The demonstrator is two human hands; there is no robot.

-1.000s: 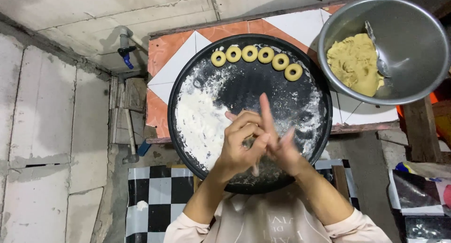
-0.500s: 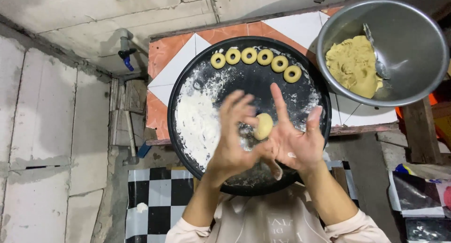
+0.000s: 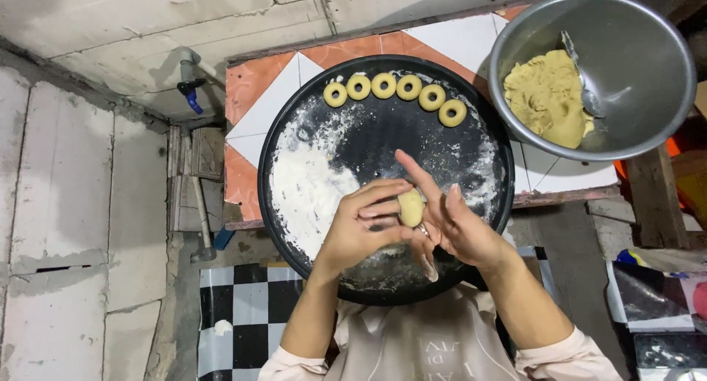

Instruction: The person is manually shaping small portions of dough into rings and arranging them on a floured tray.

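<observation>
A small pale yellow ball of dough sits between my two hands, above a round black tray. My left hand curls its fingers against the ball from the left. My right hand presses it from the right with fingers spread upward. Both hands hover over the near part of the tray. Several ring-shaped dough pieces lie in a curved row along the tray's far edge. A patch of white flour covers the tray's left side.
A metal bowl with a lump of yellow dough and a spoon stands at the upper right. The tray rests on an orange and white tiled ledge. A blue tap sticks out of the wall at left.
My palms were pressed flat together with the dough hidden. They have parted, and the dough ball now shows between my fingers.
</observation>
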